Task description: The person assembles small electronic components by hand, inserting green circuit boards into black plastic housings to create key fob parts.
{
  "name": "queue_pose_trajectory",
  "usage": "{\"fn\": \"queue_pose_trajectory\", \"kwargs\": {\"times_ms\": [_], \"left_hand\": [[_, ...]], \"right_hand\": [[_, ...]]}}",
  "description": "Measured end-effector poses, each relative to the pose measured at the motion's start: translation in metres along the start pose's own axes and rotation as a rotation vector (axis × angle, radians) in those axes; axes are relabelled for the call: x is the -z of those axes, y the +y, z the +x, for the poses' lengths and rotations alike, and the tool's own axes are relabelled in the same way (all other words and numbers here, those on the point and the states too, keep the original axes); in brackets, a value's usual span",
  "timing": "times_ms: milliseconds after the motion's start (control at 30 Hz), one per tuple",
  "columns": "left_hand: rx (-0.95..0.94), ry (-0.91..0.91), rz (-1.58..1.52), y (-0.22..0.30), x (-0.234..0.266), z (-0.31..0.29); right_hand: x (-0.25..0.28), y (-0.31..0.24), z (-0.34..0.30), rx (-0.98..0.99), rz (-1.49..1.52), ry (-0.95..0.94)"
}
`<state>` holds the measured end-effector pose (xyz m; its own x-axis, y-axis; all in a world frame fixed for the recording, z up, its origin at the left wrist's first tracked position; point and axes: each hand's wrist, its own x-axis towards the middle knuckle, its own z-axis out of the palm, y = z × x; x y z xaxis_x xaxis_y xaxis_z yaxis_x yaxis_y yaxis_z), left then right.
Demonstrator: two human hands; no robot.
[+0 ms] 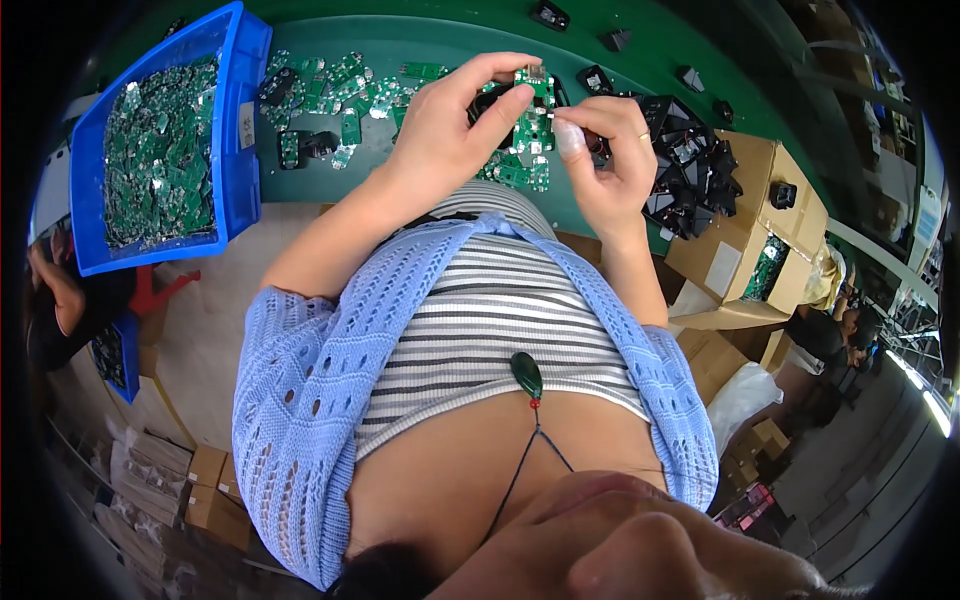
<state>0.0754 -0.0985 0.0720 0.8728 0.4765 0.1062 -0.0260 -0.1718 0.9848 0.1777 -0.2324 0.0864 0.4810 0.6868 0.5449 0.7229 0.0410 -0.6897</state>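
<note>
A small green circuit board [537, 128] is gripped between the thumb and fingers of my left hand [450, 118], held above the green bench. Silvery parts show on its upper end, and something black lies partly hidden behind it. My right hand [612, 160] is closed in a pinch at the board's right edge. A whitish cover wraps its thumb, and a ring sits on one finger. What the right fingertips pinch, if anything, is too small to make out. Loose green boards [350, 125] lie scattered left of my hands, with more boards [515, 172] just below them.
A blue bin [247, 180] full of green boards stands at the left. To the right, black plastic housings [690, 165] are heaped beside an open cardboard box [745, 200]. Several black housings lie along the bench's far side, one a black piece [593, 80]. Co-workers show at both sides.
</note>
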Motion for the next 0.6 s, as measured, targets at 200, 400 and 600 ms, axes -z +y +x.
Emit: {"fn": "queue_pose_trajectory", "kwargs": {"times_ms": [200,400,600], "left_hand": [[-0.23,0.158,0.255,0.012,-0.003,-0.001],[-0.29,0.197,0.274,0.012,-0.004,0.0],[-0.302,0.201,0.28,0.013,-0.004,0.0]], "right_hand": [[-0.006,0.003,0.001,0.156,-0.146,0.029],[-0.007,0.0,0.004,0.184,-0.144,0.024],[-0.007,0.002,0.004,0.223,-0.184,0.021]]}}
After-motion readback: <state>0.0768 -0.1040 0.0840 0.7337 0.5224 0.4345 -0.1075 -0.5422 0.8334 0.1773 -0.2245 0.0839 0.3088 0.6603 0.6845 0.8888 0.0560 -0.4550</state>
